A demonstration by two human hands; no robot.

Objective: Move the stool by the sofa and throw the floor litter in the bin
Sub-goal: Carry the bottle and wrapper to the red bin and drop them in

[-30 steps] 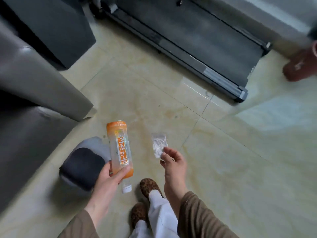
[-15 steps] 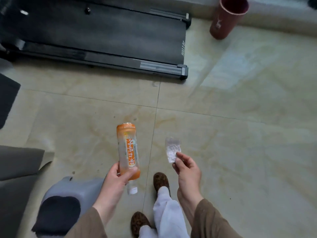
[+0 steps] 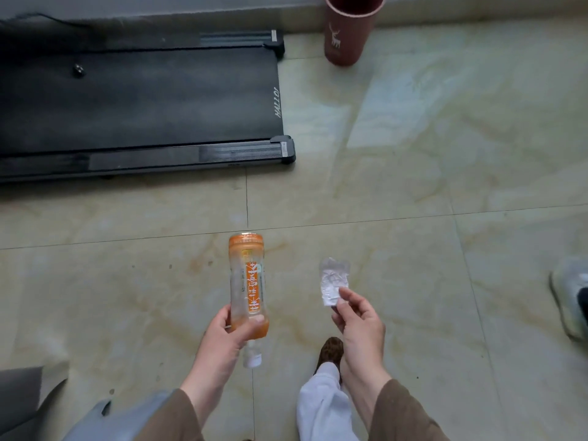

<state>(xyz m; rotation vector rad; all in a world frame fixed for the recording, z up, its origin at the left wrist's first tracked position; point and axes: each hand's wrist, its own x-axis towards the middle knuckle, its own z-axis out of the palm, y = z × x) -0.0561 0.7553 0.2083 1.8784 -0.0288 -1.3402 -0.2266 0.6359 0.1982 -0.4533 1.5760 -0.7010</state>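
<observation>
Your left hand (image 3: 222,335) is closed around the lower, orange end of an empty plastic drink bottle (image 3: 248,281), held upside down with its white cap (image 3: 253,359) pointing toward the floor and its base tipped away from you. Your right hand (image 3: 359,323) pinches a small crumpled clear wrapper (image 3: 332,281) between thumb and forefinger, the other fingers loosely curled. Both hands hover side by side, apart, above the pale marbled floor tiles (image 3: 445,186).

The bin (image 3: 348,30), a dusty-red plastic one with a white deer printed on it, stands upright at the top of the view against the wall, well apart from your hands. Just to its left lies a flat black treadmill (image 3: 143,100).

The grey stool (image 3: 127,418) shows at the bottom left edge, partly hidden by your brown sleeve, with a corner of the grey sofa (image 3: 19,393) near it on the left. A leopard-print slipper (image 3: 331,351) shows below your right hand. A light sneaker (image 3: 569,294) sits at the right edge.
</observation>
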